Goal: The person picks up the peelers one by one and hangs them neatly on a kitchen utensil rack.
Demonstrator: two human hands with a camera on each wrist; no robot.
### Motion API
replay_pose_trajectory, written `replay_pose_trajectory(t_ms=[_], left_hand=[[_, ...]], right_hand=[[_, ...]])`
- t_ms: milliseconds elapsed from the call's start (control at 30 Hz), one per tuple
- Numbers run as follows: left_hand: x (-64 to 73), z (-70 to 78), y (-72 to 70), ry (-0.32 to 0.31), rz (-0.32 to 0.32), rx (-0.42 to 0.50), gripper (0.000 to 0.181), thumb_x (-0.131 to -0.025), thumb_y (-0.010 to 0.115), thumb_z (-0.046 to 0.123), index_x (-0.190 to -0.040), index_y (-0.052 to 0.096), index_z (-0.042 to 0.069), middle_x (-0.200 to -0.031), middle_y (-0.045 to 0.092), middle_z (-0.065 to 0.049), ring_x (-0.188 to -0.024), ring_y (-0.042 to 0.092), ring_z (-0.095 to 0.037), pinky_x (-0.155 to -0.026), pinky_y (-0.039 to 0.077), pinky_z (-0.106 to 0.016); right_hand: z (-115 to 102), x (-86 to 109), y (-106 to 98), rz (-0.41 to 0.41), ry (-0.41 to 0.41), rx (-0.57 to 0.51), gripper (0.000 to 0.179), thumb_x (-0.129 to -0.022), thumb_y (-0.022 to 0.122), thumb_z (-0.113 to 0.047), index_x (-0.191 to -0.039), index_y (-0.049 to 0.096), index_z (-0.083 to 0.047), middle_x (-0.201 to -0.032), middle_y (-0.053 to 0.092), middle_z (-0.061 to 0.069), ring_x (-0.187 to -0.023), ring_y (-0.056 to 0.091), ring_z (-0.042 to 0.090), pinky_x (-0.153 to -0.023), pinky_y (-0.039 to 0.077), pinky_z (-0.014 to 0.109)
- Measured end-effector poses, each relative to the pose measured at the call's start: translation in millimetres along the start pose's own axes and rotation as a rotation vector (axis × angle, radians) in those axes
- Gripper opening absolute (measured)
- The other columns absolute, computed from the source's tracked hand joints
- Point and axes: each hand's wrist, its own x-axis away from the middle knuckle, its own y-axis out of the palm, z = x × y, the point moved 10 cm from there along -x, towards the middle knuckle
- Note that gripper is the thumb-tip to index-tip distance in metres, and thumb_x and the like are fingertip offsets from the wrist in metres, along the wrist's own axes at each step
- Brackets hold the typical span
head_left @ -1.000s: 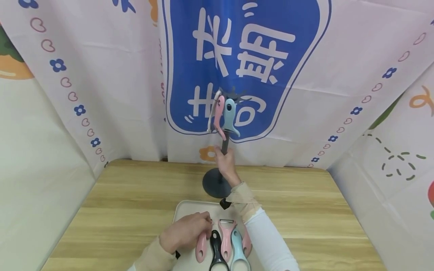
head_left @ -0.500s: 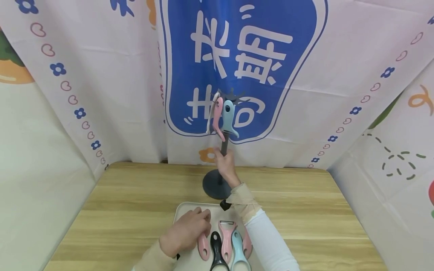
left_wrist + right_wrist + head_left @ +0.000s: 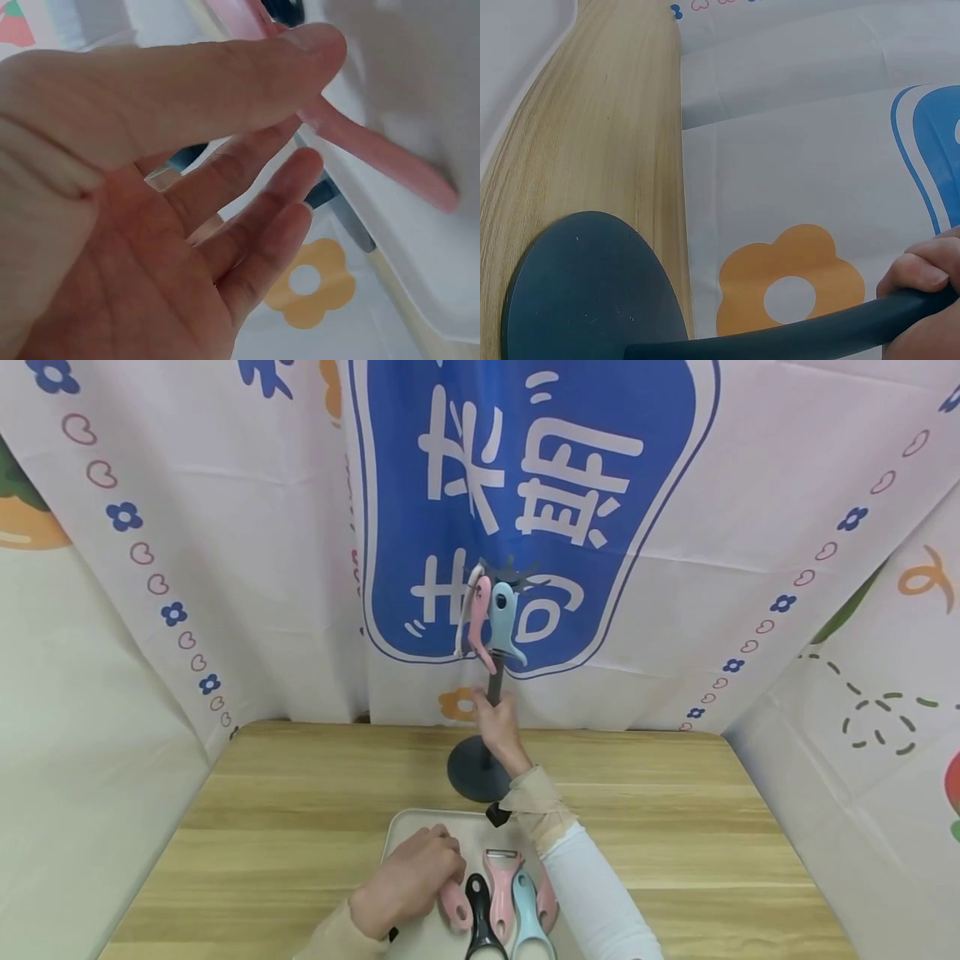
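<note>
My left hand (image 3: 414,870): thumb and index finger pinch pink peeler (image 3: 455,907) over tray (image 3: 476,833); other fingers loosely bent, apart from it. Handle end with hole points back toward me, just beside black peeler (image 3: 477,912); head hidden behind hand in head view. Held peeler probably light, stiff, smooth plastic, liable to slip; handle likely safest hold. My right hand (image 3: 498,727): wrapped round pole of dark stand (image 3: 472,770) beyond tray, well apart from peeler.
</note>
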Motion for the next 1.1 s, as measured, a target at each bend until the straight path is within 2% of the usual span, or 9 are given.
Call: replay_pose_trajectory(t_ms=[133,267,367,467,567,667,800,1000,1100], left_hand=[[1.7,0.6,-3.3,-0.001,-0.004,0.056,0.045,-0.059,0.077,-0.02,-0.068,0.068,0.024,-0.07,0.057,0.012,-0.068,0.05,-0.009,-0.065,0.043,-0.026],[4.7,0.1,-8.6,-0.007,0.008,0.06,0.047,-0.057,0.073,-0.021,-0.064,0.061,0.023,-0.069,0.056,0.013,-0.063,0.05,-0.008,-0.062,0.043,-0.026],[8.0,-3.8,-13.1,-0.021,0.003,0.09,0.046,-0.059,0.072,-0.022,-0.066,0.063,0.023,-0.07,0.057,0.013,-0.064,0.049,-0.006,-0.061,0.044,-0.025],[12.0,-8.3,-20.8,-0.024,0.001,0.173,0.043,-0.066,0.074,-0.02,-0.072,0.069,0.022,-0.074,0.063,0.014,-0.067,0.051,-0.003,-0.065,0.048,-0.024],[15.3,-12.2,-31.8,0.0,0.015,0.306,0.031,-0.083,0.077,-0.01,-0.082,0.075,0.02,-0.081,0.07,0.015,-0.073,0.057,0.001,-0.071,0.052,-0.023],[16.7,-15.2,-42.0,0.043,0.036,0.422,0.017,-0.095,0.076,0.002,-0.092,0.079,0.018,-0.089,0.074,0.013,-0.081,0.062,0.002,-0.077,0.054,-0.023],[17.7,-21.3,-48.7,0.053,0.047,0.54,0.015,-0.095,0.077,0.004,-0.101,0.078,0.018,-0.095,0.073,0.014,-0.087,0.063,0.0,-0.082,0.057,-0.027],[17.3,-32.7,-50.9,-0.012,0.045,0.686,0.022,-0.095,0.079,0.005,-0.113,0.077,0.019,-0.103,0.074,0.013,-0.094,0.066,0.0,-0.088,0.061,-0.034],[16.4,-39.6,-55.9,-0.039,0.084,0.748,0.029,-0.099,0.076,0.006,-0.125,0.076,0.016,-0.115,0.077,0.006,-0.104,0.071,-0.008,-0.091,0.062,-0.035]], right_hand=[[1,-0.3,0,-0.002,0.003,-0.003,0.056,-0.109,0.053,-0.019,-0.055,0.04,-0.018,-0.047,0.035,-0.011,-0.04,0.028,0.007,-0.041,0.023,0.025],[1,-1.5,1,-0.001,0.002,-0.007,0.055,-0.109,0.053,-0.021,-0.055,0.039,-0.019,-0.047,0.035,-0.011,-0.04,0.028,0.007,-0.042,0.023,0.025],[0,-1.8,1,0.001,-0.002,-0.013,0.055,-0.108,0.054,-0.022,-0.055,0.04,-0.02,-0.047,0.035,-0.011,-0.04,0.028,0.007,-0.042,0.024,0.025],[0,-1.3,1,-0.002,-0.001,-0.017,0.055,-0.108,0.054,-0.023,-0.055,0.04,-0.02,-0.047,0.035,-0.011,-0.04,0.029,0.007,-0.042,0.024,0.025],[1,-0.3,1,-0.001,0.004,-0.018,0.056,-0.109,0.054,-0.02,-0.054,0.04,-0.02,-0.047,0.035,-0.011,-0.04,0.028,0.007,-0.041,0.023,0.025],[2,0.4,1,0.0,0.01,-0.02,0.057,-0.108,0.054,-0.019,-0.053,0.04,-0.02,-0.046,0.035,-0.011,-0.039,0.028,0.007,-0.041,0.023,0.025],[1,0.2,1,-0.006,0.011,-0.017,0.057,-0.108,0.055,-0.02,-0.053,0.041,-0.021,-0.046,0.036,-0.012,-0.039,0.029,0.006,-0.041,0.024,0.024],[-1,-0.6,2,-0.009,-0.001,-0.022,0.056,-0.108,0.053,-0.016,-0.053,0.041,-0.019,-0.047,0.036,-0.011,-0.039,0.029,0.007,-0.041,0.024,0.025],[0,-0.1,1,-0.003,-0.001,-0.026,0.056,-0.108,0.053,-0.016,-0.053,0.041,-0.019,-0.046,0.035,-0.011,-0.039,0.029,0.007,-0.041,0.024,0.025]])
